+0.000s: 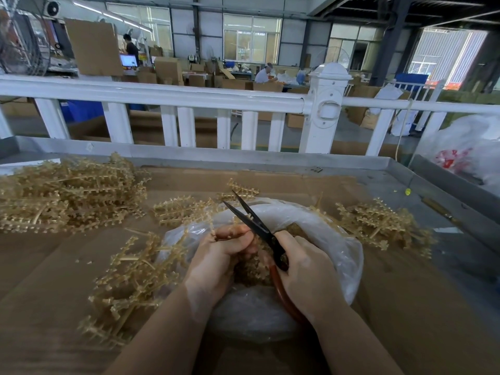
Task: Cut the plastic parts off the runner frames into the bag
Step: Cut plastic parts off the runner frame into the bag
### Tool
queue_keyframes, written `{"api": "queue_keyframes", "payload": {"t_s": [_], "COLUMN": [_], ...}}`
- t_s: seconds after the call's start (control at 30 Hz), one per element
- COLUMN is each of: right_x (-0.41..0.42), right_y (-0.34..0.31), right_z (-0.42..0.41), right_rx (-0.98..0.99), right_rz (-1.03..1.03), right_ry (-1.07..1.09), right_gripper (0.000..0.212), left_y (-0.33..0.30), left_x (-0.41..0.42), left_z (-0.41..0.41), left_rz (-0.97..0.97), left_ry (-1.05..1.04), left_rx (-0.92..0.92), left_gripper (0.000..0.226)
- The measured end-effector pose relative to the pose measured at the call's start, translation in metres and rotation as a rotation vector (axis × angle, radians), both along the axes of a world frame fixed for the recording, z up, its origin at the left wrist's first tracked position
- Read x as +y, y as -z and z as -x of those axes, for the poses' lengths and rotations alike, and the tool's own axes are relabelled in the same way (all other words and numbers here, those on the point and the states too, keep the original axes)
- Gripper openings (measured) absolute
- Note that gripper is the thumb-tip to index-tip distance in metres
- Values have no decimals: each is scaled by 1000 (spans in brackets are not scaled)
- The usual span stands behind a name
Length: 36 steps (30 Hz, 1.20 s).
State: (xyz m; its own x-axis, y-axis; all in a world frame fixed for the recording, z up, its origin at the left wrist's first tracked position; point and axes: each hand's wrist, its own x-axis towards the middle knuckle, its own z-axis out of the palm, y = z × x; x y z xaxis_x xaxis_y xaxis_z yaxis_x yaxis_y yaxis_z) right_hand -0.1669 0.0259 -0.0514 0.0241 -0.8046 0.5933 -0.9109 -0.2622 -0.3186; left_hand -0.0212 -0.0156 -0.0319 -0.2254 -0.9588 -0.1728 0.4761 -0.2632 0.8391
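Left hand pinching frame at centre, trailing lower left; right hand gripping scissors, blades parted, pointing upper left, over bag beneath both.

Both forearms are bare, no sleeve in view; left hand and right hand ungloved (no rings, no watch).

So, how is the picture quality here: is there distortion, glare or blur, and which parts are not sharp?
Head view: the wide lens bends the white railing into a curve; bright daylight washes out the far right opening; the left hand, right hand and scissors are fairly sharp; the runner frames near the left edge look soft; the bag shows mild shine.
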Motion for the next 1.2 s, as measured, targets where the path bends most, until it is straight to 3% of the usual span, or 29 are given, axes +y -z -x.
{"api": "queue_keyframes", "payload": {"t_s": [0.1,0.23,0.5,0.7,0.97,1.1,1.2], "right_x": [-1,-1,-2,-2,-2,-2,-2], "right_y": [0,0,-1,-1,1,2,2], "right_z": [-1,-1,-2,-2,0,1,1], "right_rx": [15,15,41,13,-63,-54,-55], "right_rz": [-2,0,23,11,9,-1,8], "right_ry": [7,6,32,12,-27,-24,-20], "right_gripper": [20,20,17,17,20,21,22], "left_y": [1,-1,0,-1,-4,-4,-3], "left_x": [-1,-1,0,-1,2,2,2], "left_z": [0,1,0,0,0,1,1], "left_rz": [2,3,-9,-11,20,18,17], "left_ry": [-6,-8,-28,-24,-26,-41,-42], "left_rx": [-11,-8,-1,-17,-95,-119,-114], "left_gripper": [37,39,16,23,13,31,27]}}
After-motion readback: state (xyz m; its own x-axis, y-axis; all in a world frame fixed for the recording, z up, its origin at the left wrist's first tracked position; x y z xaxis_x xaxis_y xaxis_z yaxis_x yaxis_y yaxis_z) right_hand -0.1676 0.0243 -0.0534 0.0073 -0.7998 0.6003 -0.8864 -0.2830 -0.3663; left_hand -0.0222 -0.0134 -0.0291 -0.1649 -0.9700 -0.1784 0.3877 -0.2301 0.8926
